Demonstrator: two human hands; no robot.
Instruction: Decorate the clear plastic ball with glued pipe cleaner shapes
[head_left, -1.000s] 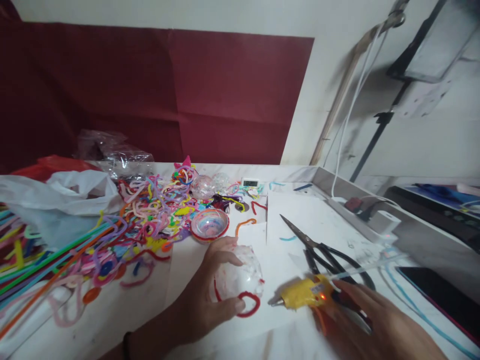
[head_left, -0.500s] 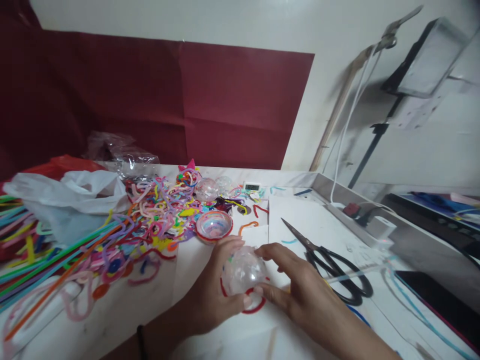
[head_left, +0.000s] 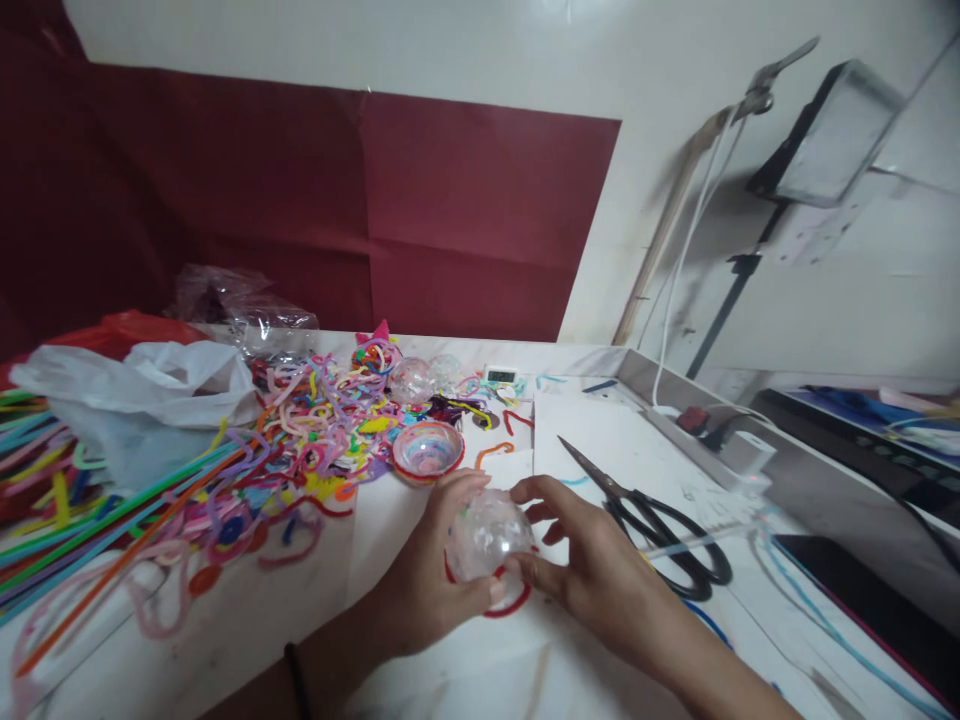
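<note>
A clear plastic half-sphere lies dome up on the white table, with a red pipe cleaner curling out from under its rim. My left hand wraps around its left side, thumb below and fingers over the top. From the right, my right hand pinches the dome and the red pipe cleaner at its rim with fingertips and thumb.
A heap of coloured pipe cleaner pieces and long straight ones cover the left. A striped bowl, clear balls, black scissors, a white plastic bag and a small timer lie around.
My right hand let go of the yellow glue gun, which is out of sight now, and came over to the clear dome. The left hand stayed on the dome.
</note>
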